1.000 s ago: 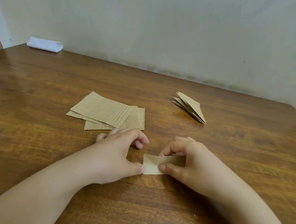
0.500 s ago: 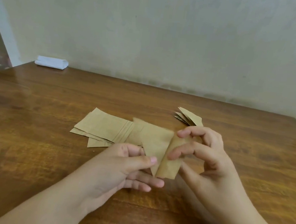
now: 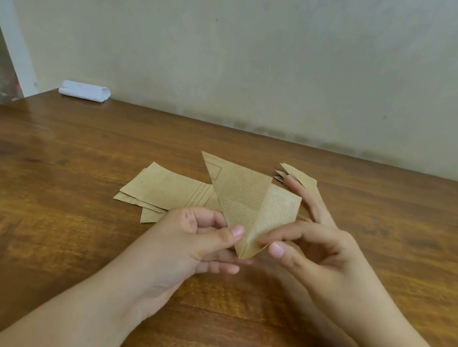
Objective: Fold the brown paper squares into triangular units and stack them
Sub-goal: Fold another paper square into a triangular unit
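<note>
I hold a partly folded brown paper piece [image 3: 243, 200] upright above the table, its point downward and two flaps spread toward the top. My left hand [image 3: 200, 244] pinches its lower left edge between thumb and fingers. My right hand [image 3: 310, 249] pinches the lower right flap with index finger and thumb, the other fingers stretched out behind. A loose pile of flat brown paper squares [image 3: 163, 192] lies on the table behind my left hand. The stack of folded triangular units [image 3: 298, 176] sits behind my right fingers, partly hidden.
The wooden table [image 3: 73, 241] runs up to a plain wall. A white rolled cloth [image 3: 85, 91] lies at the far left corner. The table's left edge and right corner are in view.
The paper, pressed flat on the table a second ago, has been lifted and its flaps opened into a downward-pointing wedge. Both hands rose with it.
</note>
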A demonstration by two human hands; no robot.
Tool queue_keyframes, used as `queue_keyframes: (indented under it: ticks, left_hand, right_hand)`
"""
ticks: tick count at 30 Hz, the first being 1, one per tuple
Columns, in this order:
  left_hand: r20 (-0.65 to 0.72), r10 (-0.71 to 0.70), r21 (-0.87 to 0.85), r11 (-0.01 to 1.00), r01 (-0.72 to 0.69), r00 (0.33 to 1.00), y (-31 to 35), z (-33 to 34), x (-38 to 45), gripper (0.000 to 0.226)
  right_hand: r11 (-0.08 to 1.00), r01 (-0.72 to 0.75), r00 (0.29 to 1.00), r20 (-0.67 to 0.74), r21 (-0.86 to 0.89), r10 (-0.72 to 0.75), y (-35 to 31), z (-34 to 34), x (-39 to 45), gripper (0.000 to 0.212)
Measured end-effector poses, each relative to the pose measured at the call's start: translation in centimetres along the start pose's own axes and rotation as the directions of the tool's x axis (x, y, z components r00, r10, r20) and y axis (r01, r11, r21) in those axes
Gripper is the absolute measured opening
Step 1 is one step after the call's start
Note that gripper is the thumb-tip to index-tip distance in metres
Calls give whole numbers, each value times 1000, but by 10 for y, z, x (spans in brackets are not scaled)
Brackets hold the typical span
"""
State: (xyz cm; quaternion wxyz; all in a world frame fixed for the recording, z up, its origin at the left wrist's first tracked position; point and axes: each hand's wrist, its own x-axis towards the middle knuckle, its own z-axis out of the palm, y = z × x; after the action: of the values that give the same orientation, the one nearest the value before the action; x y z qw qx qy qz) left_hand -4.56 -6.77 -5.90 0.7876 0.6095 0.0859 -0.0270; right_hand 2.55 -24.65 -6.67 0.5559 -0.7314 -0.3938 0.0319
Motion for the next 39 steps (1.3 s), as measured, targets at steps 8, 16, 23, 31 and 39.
queue_keyframes:
  ticks: [8,16,23,31,39]
  left_hand:
    - [-27,-29,-54,998,28,999,2,1,-1,40]
    - [18,-30,-48,998,30,999,4,3,-4,24]
    - [44,-59,23,998,58,997,2,5,-5,23]
    - [32,-38,59,998,36,999,1,10,-5,38]
    - [10,-26,47,999,26,1000,-1,10,-4,33]
  right_hand:
    - [960,-141,984,137,240,110,-9,-4,-1,32]
    - [954,-238,968,-40,182,249,-23,5,0,22]
    - [955,-237,953,-151,176,264,-26,13,2,26]
    - [954,-240,939,-207,179,275,-26,18,2,16]
    - [945,-266,929,-211,188,304,-26,19,2,12]
